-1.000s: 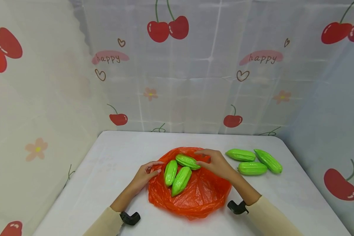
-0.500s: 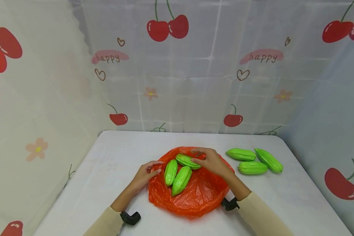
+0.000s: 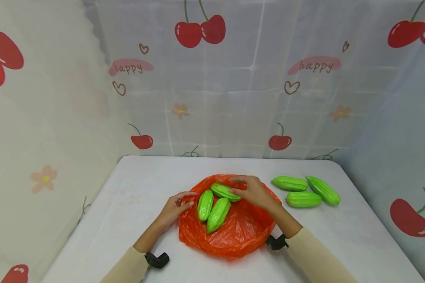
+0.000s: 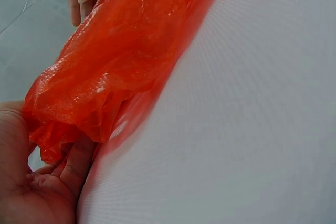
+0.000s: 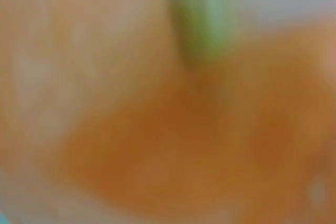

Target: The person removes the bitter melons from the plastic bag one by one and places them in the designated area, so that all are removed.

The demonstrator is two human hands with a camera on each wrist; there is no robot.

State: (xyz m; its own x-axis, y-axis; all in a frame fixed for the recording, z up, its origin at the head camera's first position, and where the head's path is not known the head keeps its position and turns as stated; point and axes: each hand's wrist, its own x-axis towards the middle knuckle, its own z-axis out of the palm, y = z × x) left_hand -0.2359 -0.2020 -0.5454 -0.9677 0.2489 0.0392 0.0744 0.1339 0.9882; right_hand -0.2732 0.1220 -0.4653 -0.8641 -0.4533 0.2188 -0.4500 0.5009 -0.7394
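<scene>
An orange-red plastic bag (image 3: 245, 232) lies spread with its mouth up on the table. Three bright green, ridged bitter melons rest in it; one is the far melon (image 3: 222, 190), another the near melon (image 3: 218, 215). My left hand (image 3: 173, 210) holds the bag's left rim, pinching the gathered plastic (image 4: 79, 114) in the left wrist view. Over the bag's far right side hovers my right hand (image 3: 251, 192), fingers loosely bent, thumb close to the far melon's right end. Whether it touches cannot be told; the right wrist view is blurred.
Three more bitter melons (image 3: 303, 199) lie together on the white table (image 3: 138, 184), right of the bag. Cherry-printed curtains (image 3: 226, 106) stand behind and at both sides. A black wrist device (image 3: 157, 260) sits on each forearm.
My right hand has shifted slightly left over the bag, then stayed nearly still. The left hand keeps its hold on the rim. The melons have not visibly moved.
</scene>
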